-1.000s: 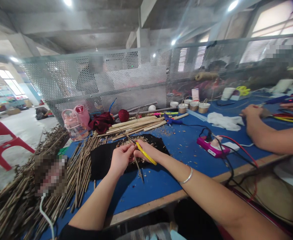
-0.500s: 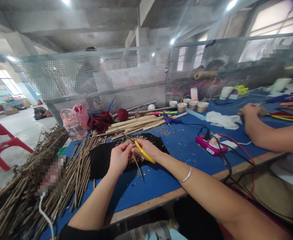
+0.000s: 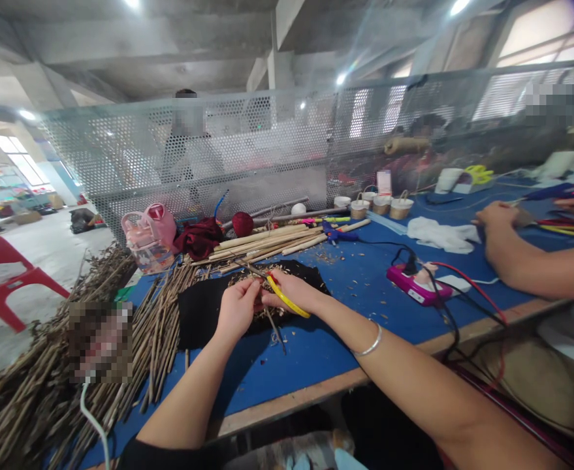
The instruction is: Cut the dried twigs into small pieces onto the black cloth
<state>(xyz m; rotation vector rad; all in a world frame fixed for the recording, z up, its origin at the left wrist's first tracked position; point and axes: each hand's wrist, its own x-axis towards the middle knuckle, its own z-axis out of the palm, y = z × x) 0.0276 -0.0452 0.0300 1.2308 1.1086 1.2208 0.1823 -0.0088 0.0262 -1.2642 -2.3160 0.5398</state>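
Observation:
My left hand (image 3: 238,310) is closed in a pinch on a thin brown stick (image 3: 277,334), whose lower end slants toward the front of the table. Right beside it, my right hand (image 3: 289,290) is wrapped round a yellow-handled tool (image 3: 290,304). The curved handle sticks out below the fingers; the working end is mostly hidden and too small to tell its kind. A dark thin length reaches past the hands at the far side. Both hands meet above a black cloth (image 3: 198,313) strewn with pale shavings (image 3: 262,271).
Many sticks (image 3: 154,346) lie left of the cloth. Behind are peeled rods (image 3: 262,245), a pink-lidded bottle (image 3: 147,241) and a blue glue gun (image 3: 338,234). A purple power strip (image 3: 416,285) with cables lies right, near a co-worker's arm (image 3: 522,251). A perforated screen (image 3: 267,150) closes the back.
The whole view has shifted slightly. Both hands keep their hold on the stick and the yellow-handled tool, with only a small change in the stick's and handle's position.

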